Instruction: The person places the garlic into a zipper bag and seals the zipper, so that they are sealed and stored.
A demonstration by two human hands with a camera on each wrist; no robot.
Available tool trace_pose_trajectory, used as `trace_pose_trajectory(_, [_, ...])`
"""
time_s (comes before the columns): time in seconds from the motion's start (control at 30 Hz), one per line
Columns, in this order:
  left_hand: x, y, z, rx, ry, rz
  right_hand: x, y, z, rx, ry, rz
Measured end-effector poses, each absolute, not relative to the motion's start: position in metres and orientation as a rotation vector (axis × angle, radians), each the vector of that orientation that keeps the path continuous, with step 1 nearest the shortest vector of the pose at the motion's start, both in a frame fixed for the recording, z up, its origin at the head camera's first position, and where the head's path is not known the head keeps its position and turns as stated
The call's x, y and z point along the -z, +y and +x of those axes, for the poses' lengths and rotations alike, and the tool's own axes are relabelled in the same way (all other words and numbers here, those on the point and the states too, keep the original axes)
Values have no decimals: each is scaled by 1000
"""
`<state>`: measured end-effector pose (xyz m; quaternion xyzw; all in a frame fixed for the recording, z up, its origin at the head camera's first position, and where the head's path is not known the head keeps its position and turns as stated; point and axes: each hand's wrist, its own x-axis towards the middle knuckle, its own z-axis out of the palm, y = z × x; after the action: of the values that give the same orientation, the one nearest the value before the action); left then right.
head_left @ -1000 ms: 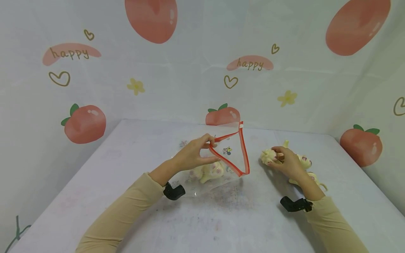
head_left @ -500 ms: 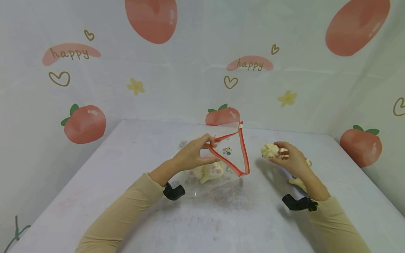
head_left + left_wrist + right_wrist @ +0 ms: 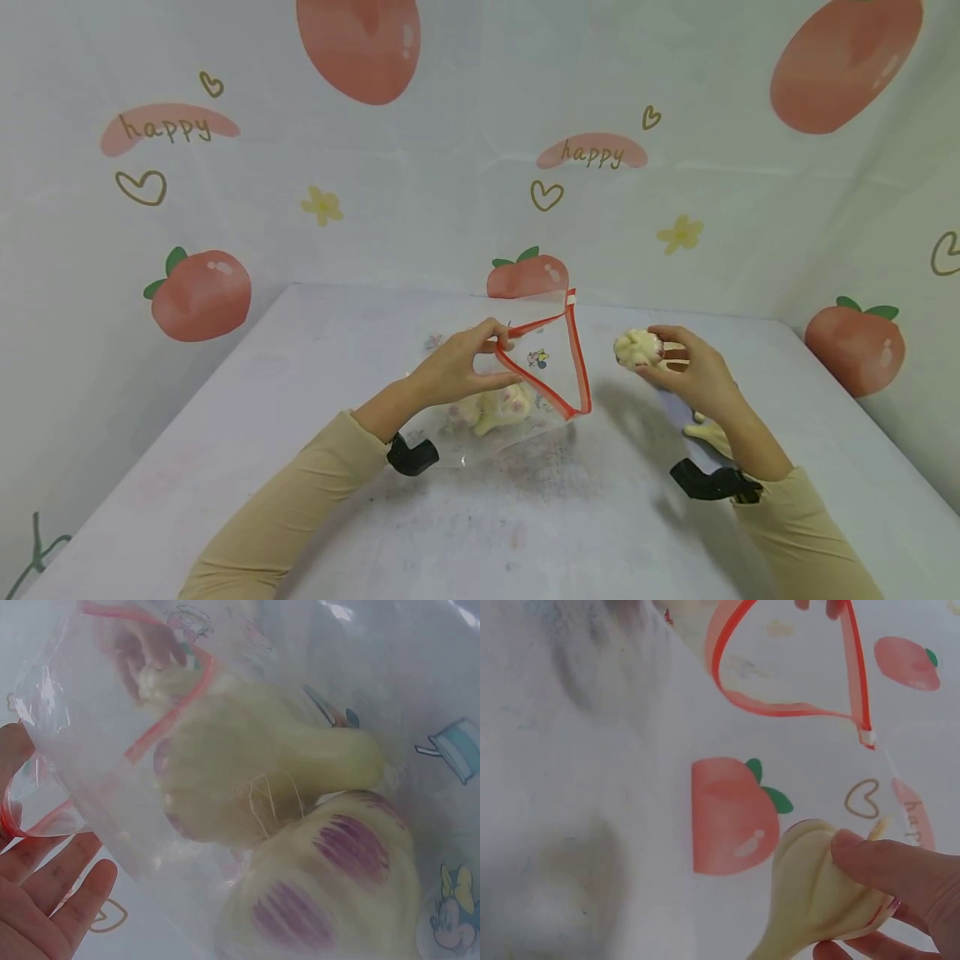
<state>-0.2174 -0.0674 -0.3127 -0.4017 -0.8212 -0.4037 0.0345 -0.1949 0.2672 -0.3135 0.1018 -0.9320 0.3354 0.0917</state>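
My left hand [image 3: 453, 362] holds a clear plastic zip bag by its red-edged rim [image 3: 581, 367], the mouth spread wide toward the right. Inside the bag, garlic bulbs [image 3: 491, 408] show through the printed film; the left wrist view shows two close up, one garlic bulb [image 3: 337, 877] with purple streaks. To the right of the bag mouth, my right hand [image 3: 697, 375] grips another pale garlic bulb [image 3: 636, 348] between thumb and fingers, raised over the table. In the right wrist view this bulb's stem [image 3: 776, 937] points down and left.
More garlic [image 3: 708, 435] lies on the table under my right forearm, which partly hides it. A white cloth with peach prints hangs behind the white table [image 3: 465, 533]. A thin green cord [image 3: 41, 550] is at the lower left.
My right hand has lifted the garlic bulb off the table beside the other bulbs and turned it a little toward the bag. The left hand and bag have stayed still.
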Motion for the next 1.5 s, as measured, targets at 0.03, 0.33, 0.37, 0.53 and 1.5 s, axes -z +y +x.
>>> trace_pose_trajectory(0.03, [313,-67,-217,1241,-2525,-1235,313,267,-194,-995,-2766,305])
trace_pose_trajectory(0.33, [313,-67,-217,1222,-2525,-1236,306,262,-190,-1007,-2717,351])
trace_pose_trajectory(0.37, [313,-67,-217,1220,-2527,-1234,305,261,-190,-1004,-2713,353])
trace_pose_trajectory(0.53, [313,-67,-217,1213,-2529,-1222,303,260,-188,-995,-2716,345])
trace_pose_trajectory(1.5, [314,-67,-218,1217,-2533,-1236,294,247,-178,-1033,-2689,405])
